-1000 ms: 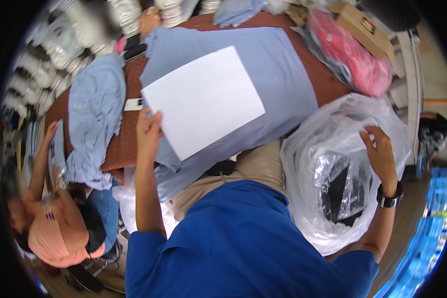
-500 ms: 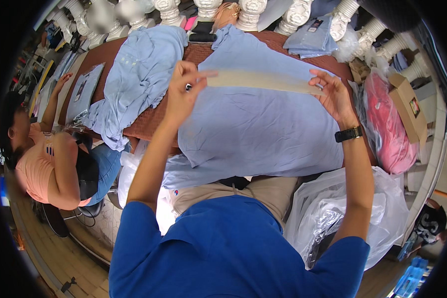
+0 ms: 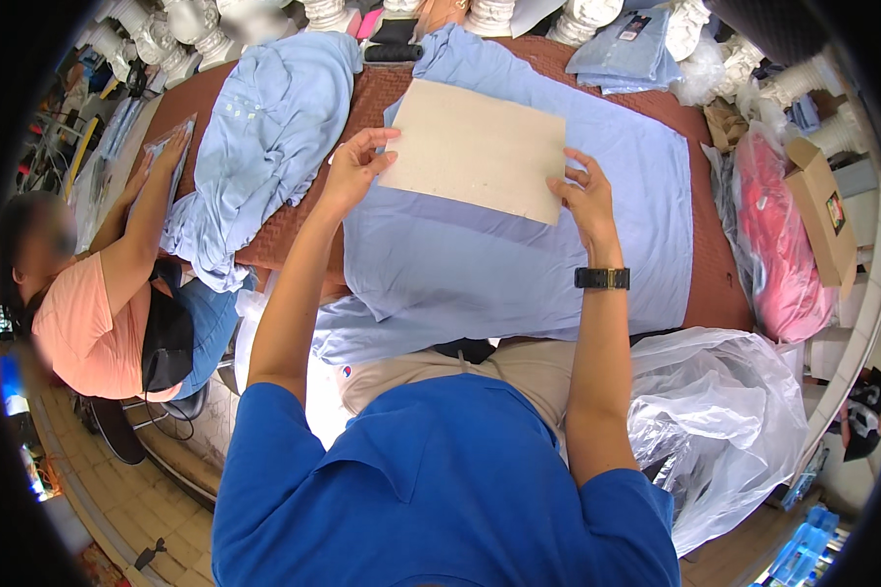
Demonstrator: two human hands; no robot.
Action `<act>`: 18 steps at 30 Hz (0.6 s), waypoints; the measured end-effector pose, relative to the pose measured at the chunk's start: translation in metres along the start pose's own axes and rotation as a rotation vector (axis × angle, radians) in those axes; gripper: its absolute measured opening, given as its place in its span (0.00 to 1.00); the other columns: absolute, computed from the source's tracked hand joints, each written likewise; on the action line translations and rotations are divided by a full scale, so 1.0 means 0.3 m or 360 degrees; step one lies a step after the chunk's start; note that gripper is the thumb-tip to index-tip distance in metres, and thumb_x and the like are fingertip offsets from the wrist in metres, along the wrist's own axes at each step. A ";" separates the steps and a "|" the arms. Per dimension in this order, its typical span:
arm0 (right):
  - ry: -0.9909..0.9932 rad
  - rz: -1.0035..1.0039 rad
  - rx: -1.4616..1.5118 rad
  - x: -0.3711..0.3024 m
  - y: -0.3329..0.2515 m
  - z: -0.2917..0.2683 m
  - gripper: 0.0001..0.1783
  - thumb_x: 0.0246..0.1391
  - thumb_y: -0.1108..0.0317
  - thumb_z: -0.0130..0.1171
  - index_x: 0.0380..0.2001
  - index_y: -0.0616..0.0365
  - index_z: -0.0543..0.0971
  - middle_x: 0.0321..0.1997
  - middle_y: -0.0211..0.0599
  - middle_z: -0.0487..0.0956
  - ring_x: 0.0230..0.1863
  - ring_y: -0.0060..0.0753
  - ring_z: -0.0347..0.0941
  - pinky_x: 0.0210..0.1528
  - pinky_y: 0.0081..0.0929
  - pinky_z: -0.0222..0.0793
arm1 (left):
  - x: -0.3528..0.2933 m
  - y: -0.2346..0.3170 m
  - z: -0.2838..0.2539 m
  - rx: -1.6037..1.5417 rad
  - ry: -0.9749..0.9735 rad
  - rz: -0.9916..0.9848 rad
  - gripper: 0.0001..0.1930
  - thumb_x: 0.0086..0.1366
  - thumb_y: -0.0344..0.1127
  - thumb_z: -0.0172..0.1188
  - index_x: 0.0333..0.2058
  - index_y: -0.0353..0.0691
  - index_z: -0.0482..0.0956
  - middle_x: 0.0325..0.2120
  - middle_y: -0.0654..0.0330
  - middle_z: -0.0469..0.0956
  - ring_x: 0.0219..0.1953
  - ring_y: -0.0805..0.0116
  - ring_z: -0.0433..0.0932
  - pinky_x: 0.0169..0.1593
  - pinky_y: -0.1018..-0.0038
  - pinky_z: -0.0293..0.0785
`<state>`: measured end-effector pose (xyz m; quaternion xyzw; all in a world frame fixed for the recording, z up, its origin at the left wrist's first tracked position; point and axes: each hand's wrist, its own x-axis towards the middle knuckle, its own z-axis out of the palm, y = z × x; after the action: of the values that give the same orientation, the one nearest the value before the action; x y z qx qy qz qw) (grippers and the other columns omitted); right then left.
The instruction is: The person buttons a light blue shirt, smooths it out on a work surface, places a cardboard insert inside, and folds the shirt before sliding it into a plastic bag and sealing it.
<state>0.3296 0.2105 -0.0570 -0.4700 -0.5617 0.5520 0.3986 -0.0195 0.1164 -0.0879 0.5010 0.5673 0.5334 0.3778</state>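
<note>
A flat beige sheet of cardboard [image 3: 475,152] is held over the upper part of a light blue shirt [image 3: 519,279] spread on the table. My left hand [image 3: 360,166] pinches the sheet's left edge between thumb and fingers. At its right edge, my right hand [image 3: 582,191] grips the lower corner. A shadow falls on the cloth below the sheet, whose far side lies near the top of the shirt. Whether it touches the cloth I cannot tell.
A crumpled light blue shirt [image 3: 274,127] lies to the left on the brown table cover [image 3: 382,93]. Folded bagged shirts [image 3: 626,49] sit far right, with a bagged pink garment [image 3: 778,245] and an open box [image 3: 822,210] nearby. A co-worker [image 3: 108,303] handles a package at left.
The cardboard has tilted from nearly edge-on to showing its broad face. My right hand has moved left with it. The co-worker now has both hands on the package.
</note>
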 end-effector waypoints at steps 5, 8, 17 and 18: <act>0.0090 -0.0083 -0.0115 -0.022 0.180 0.058 0.26 0.56 0.80 0.62 0.59 0.60 0.73 0.48 0.37 0.79 0.37 0.23 0.77 0.38 0.19 0.72 | 0.004 -0.076 -0.023 0.0639 0.0065 0.0272 0.16 0.64 0.22 0.59 0.50 0.42 0.81 0.42 0.58 0.78 0.39 0.66 0.77 0.46 0.70 0.73; 0.0159 -0.0173 -0.0389 -0.007 0.300 0.079 0.25 0.55 0.80 0.60 0.57 0.61 0.75 0.47 0.36 0.80 0.32 0.19 0.72 0.35 0.18 0.68 | 0.108 -0.157 -0.039 0.1060 0.0251 0.0700 0.16 0.62 0.20 0.57 0.47 0.41 0.82 0.45 0.52 0.77 0.44 0.54 0.77 0.50 0.65 0.73; 0.0201 -0.0385 -0.0635 -0.026 0.341 0.105 0.25 0.55 0.79 0.59 0.58 0.60 0.75 0.35 0.31 0.78 0.26 0.19 0.64 0.32 0.22 0.65 | 0.375 -0.264 -0.127 0.1019 0.0068 0.0160 0.12 0.57 0.20 0.61 0.38 0.40 0.86 0.50 0.48 0.76 0.51 0.51 0.75 0.53 0.64 0.72; 0.0166 -0.0318 -0.0587 -0.036 0.331 0.092 0.25 0.56 0.79 0.59 0.58 0.60 0.75 0.33 0.28 0.76 0.26 0.18 0.63 0.31 0.20 0.64 | 0.379 -0.272 -0.137 0.1059 0.0143 0.0159 0.12 0.56 0.19 0.61 0.37 0.40 0.86 0.49 0.49 0.77 0.50 0.51 0.75 0.53 0.63 0.73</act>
<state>0.3143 0.1883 -0.1570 -0.5049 -0.6755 0.3726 0.3872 -0.0967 0.2235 -0.1501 0.6000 0.7011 0.3583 0.1417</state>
